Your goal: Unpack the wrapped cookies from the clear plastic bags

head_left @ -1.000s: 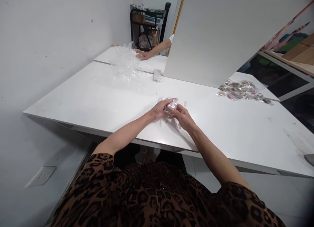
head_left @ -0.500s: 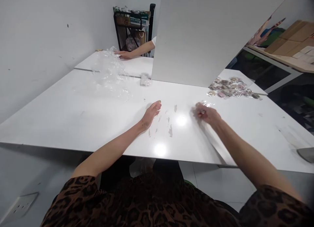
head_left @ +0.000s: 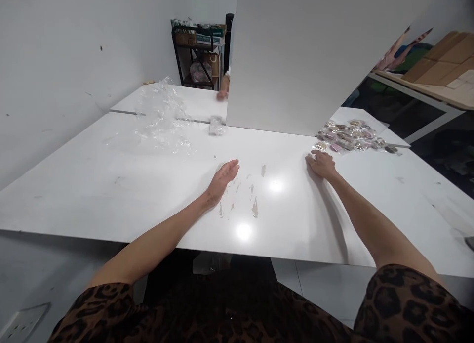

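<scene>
My left hand rests on its edge on the white table, fingers stretched out and slightly spread, with nothing in it. Patches of worn or stained surface lie just to its right. My right hand is low over the table, just in front of a pile of small clear-wrapped packets. Its fingers are loosely bent and apart, and I make out no packet in them, though the palm side is hidden. The packets show pink, yellowish and dark contents.
Crumpled clear plastic bags are heaped at the back left. A small clear packet lies by the foot of an upright white panel. Behind it shows a co-worker's hand. Cardboard boxes stand on a shelf at right.
My right hand has moved toward the pile; the clear packet seen in it earlier no longer shows there. The co-worker's hand has left the plastic bags and drawn back toward the panel.
</scene>
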Available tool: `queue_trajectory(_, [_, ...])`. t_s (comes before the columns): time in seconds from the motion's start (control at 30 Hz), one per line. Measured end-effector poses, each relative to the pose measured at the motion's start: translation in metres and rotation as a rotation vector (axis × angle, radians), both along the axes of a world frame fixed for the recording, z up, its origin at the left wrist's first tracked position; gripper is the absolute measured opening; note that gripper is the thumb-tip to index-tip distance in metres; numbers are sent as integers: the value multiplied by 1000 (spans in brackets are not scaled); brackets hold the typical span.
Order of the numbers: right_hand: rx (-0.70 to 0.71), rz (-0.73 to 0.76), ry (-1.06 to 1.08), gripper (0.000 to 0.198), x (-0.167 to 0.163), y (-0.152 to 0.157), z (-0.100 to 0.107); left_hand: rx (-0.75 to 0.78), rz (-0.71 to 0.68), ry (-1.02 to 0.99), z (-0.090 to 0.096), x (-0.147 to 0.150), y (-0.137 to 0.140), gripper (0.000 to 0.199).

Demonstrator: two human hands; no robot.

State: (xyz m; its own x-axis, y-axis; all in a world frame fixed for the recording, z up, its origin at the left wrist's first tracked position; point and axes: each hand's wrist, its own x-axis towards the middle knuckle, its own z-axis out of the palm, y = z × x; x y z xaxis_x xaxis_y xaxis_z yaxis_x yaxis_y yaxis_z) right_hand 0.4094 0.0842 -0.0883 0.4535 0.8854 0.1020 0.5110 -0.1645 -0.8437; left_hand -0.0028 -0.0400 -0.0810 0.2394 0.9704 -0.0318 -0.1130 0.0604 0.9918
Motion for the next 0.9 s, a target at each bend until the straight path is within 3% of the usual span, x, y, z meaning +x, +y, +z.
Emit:
queue_trajectory(0.17, [-114,-16,-294,21,26,13,-7,33,-54,69,4,-5,-11,64])
queue_trajectory(0.5, [-308,-167,-598,58,95,112,-19,-8,31,112,8,-15,-8,51])
queue_trajectory(0.73, [-287,-299,-725,46,105,178,-31,9,101,217,12,-14,-8,50])
queue_trajectory(0.9, [-163,-315,-722,38,101,189,-30,130,97,297,11,-10,-4,46])
